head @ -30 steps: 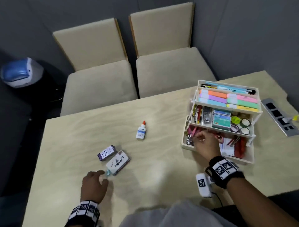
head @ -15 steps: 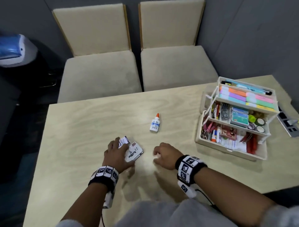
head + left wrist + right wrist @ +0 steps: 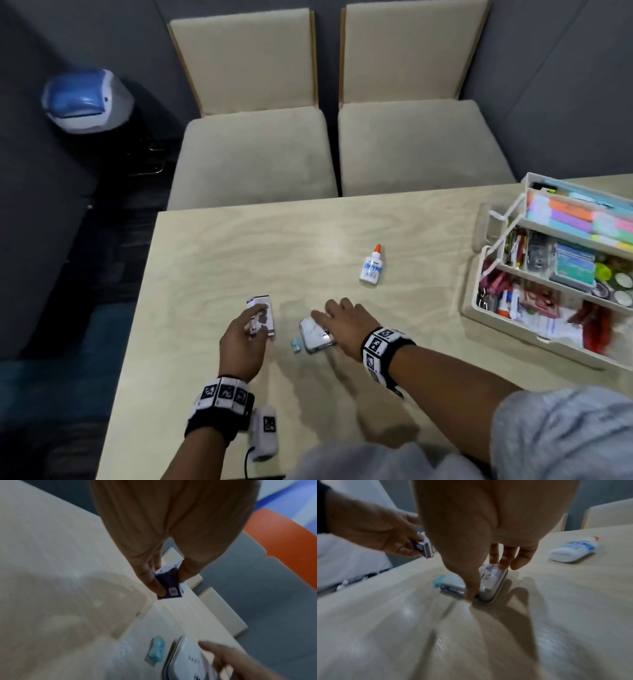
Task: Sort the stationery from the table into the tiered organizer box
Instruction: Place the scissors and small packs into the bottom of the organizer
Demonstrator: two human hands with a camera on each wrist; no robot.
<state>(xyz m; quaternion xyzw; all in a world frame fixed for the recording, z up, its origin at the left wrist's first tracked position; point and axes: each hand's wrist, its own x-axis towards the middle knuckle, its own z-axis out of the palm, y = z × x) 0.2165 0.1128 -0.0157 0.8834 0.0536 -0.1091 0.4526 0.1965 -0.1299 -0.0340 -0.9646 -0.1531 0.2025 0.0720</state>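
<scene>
My left hand [image 3: 251, 325] pinches a small purple and white box [image 3: 263, 317] [image 3: 169, 586] between thumb and fingers, lifted just above the table. To its right my right hand [image 3: 337, 320] grips a white flat case [image 3: 315, 335] [image 3: 489, 585] that lies on the table, thumb on its near edge and fingers on its far edge. A small blue piece [image 3: 295, 344] [image 3: 157, 650] lies beside the case. A white glue bottle [image 3: 371, 267] [image 3: 573, 550] with an orange cap lies farther back. The tiered organizer box [image 3: 534, 329] stands open at the right, filled with stationery.
The pale wooden table [image 3: 222, 260] has bare surface on the left and in the middle. Two beige chairs [image 3: 253, 150] stand behind its far edge. A blue and white bin [image 3: 85, 101] sits on the floor at the left.
My right hand left the organizer, crossed to the left and took hold of the white case. My left hand reached forward and picked up the purple box.
</scene>
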